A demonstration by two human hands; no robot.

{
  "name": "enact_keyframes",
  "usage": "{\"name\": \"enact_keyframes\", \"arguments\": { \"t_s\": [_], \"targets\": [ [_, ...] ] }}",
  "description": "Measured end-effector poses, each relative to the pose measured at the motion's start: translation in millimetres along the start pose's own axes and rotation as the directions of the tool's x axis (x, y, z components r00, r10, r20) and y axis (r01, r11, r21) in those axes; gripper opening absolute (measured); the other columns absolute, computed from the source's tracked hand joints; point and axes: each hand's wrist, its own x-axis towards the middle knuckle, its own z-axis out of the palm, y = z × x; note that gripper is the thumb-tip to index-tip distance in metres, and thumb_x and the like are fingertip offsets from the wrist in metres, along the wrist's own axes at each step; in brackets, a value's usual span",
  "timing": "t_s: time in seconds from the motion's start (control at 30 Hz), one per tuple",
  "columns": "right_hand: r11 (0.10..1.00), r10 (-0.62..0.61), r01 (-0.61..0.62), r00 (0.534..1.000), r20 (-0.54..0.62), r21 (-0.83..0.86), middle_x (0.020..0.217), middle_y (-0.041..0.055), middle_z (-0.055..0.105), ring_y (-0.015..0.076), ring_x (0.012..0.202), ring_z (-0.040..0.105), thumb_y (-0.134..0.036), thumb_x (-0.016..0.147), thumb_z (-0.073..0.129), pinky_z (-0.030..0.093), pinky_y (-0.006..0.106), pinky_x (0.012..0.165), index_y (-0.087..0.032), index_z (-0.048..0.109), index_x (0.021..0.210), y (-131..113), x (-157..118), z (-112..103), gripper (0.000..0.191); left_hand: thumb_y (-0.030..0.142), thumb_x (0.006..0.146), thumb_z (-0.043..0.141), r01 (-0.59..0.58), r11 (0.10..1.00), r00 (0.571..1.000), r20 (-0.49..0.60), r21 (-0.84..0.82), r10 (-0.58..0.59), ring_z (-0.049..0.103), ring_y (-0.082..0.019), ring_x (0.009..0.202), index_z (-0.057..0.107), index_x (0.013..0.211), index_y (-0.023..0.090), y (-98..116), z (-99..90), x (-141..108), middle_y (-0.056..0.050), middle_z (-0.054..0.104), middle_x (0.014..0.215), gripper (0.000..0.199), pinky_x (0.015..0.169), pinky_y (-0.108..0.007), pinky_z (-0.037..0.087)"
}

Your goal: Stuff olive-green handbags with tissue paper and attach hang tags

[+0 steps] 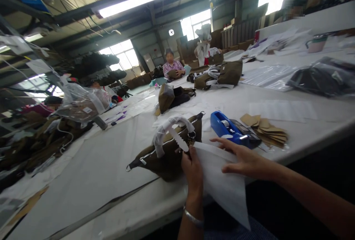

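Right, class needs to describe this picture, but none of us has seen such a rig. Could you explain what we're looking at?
There is no robot: these are a person's bare hands, seen from a camera worn on the head, looking forward and down. The left hand pinches a white sheet beside a brown bag; the right hand is spread at the sheet. On the table, a blue tape dispenser and brown cards lie nearby.

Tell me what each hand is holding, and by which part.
The left hand pinches the white sheet by its upper left corner, near the brown bag. The right hand is spread over the sheet, without a clear grip.
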Motion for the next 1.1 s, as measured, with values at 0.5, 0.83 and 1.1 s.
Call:
{"name": "enact_keyframes", "arguments": {
  "t_s": [0.5,0.83,1.1],
  "targets": [
    [0.388,0.506,-0.197,0.862,-0.03,0.9,0.087,0.0104,0.079,0.0178,0.068,0.072,-0.049,0.069,0.09,0.059,0.023,0.061,-0.014,0.08,0.086,-1,-4,26,0.04,0.06,0.096,0.053,0.008,0.993,0.999,0.045,0.115,-0.013,0.073,-0.029,0.094,0.073,0.101,0.014,6,-5.6,-3,-0.015,0.079,0.101,0.05,0.082,-0.036,0.055],
    [0.428,0.481,-0.368,0.866,0.137,0.825,0.083,0.0117,0.078,0.019,0.067,0.073,-0.038,0.085,0.08,0.06,0.028,0.062,-0.012,0.077,0.09,44,-3,24,0.026,0.065,0.082,0.071,0.267,0.961,0.937,0.253,-0.076,-0.24,0.065,-0.014,0.05,0.071,0.079,0.01,36,-25.3,-4,-0.013,0.077,0.079,0.055,0.043,-0.022,0.049],
    [0.435,0.269,-0.302,0.943,0.197,0.849,0.072,0.004,0.07,0.0134,0.054,0.06,-0.055,0.077,0.082,0.046,0.024,0.049,-0.013,0.069,0.084,21,30,56,0.044,0.057,0.079,0.078,0.447,0.85,0.876,0.327,-0.279,-0.354,0.077,-0.026,0.078,0.069,0.113,0.009,38,-6.8,-34,-0.017,0.078,0.101,0.058,0.057,-0.028,0.06]
  ]
}}
